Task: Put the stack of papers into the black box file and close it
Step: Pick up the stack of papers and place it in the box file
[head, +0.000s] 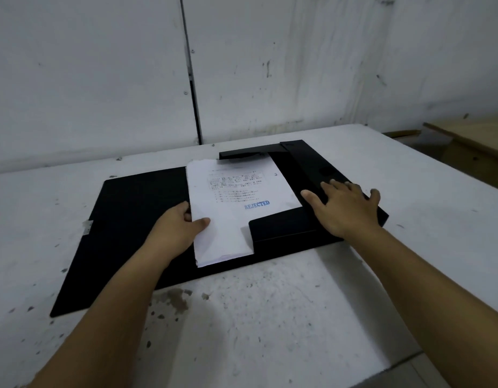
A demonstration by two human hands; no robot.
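Note:
The black box file [124, 233] lies open and flat on the white table, its lid spread out to the left and its tray part with side flaps to the right. A stack of white papers [236, 197], stamped "REJECTED" in blue, rests in the tray; its near end overhangs the front flap. My left hand [177, 228] grips the stack's left edge, thumb on top. My right hand [343, 205] lies flat, fingers spread, on the file's right side flap. The far flap covers the stack's top edge.
The white table [256, 317] is stained and speckled, its right edge running diagonally at the lower right. A scuffed white wall [102, 79] stands right behind the file. A wooden bench or board [471, 135] sits at the far right beyond the table.

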